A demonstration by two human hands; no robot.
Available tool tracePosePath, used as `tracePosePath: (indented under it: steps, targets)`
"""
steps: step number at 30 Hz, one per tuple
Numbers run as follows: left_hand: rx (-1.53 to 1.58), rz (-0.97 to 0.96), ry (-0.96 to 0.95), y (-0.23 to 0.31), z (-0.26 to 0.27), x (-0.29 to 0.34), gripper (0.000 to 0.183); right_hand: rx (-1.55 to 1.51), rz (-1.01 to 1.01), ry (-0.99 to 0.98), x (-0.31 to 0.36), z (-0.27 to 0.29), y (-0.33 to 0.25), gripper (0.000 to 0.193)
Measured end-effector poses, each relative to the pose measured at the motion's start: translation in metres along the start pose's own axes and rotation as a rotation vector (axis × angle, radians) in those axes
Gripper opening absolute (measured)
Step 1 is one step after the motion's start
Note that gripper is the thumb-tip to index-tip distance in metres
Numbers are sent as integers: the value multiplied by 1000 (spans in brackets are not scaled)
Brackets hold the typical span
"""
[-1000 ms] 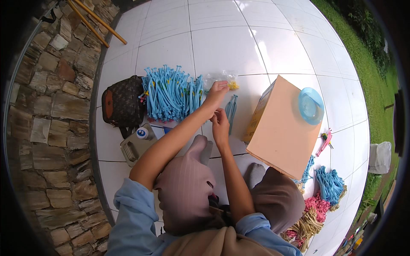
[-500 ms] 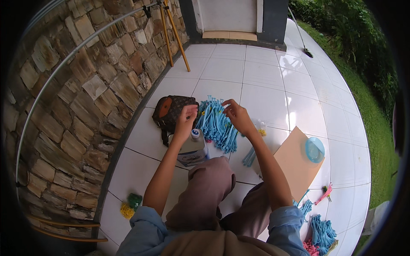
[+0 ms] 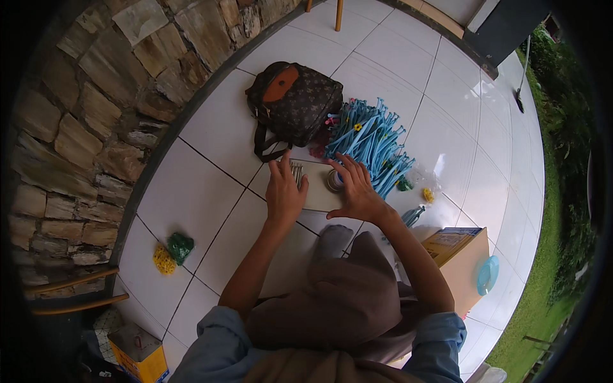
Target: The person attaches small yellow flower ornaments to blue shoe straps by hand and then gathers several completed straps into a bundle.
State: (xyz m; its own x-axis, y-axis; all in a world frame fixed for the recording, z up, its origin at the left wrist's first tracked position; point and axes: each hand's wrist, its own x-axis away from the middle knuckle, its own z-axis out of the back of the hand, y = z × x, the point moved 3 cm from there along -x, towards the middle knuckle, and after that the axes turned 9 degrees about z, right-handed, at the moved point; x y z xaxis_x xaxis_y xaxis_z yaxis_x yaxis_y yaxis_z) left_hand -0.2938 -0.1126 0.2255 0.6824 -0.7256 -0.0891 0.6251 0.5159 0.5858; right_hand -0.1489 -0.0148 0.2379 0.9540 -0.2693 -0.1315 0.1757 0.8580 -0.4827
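A pale boxy container (image 3: 316, 196) stands in front of me, with a round cap (image 3: 335, 180) and a slim metal-looking piece (image 3: 297, 173) on its top. My left hand (image 3: 285, 195) is at the container's left side, thumb apart from the stretched fingers. At its right side, my right hand (image 3: 357, 188) has its fingers spread beside the cap, thumb out. I cannot tell whether either hand touches the container. Just beyond lies a heap of light-blue stems (image 3: 370, 137) with small yellow and pink flower shapes among them.
A dark patterned backpack (image 3: 306, 102) with a brown patch sits beyond the container. To the right are a cardboard box (image 3: 463, 262), a blue bowl (image 3: 488, 276) and a yellow bundle (image 3: 428, 195). Yellow (image 3: 165, 260) and green (image 3: 181, 247) bundles lie left, near the stone wall (image 3: 96, 96).
The view has turned and come closer to the backpack and heap. My raised hands have come down to either side of the container's top. A yellow box now shows at lower left.
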Motion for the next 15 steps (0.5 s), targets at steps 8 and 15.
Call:
tracePosePath:
  steps: [8,15]
  targets:
    - [32,152,-67,-3,-8,-19,53,-120,16,-44,-12,7,7,112]
    - [149,172,-52,7,-11,-22,46,-78,32,102,4,6,5,105]
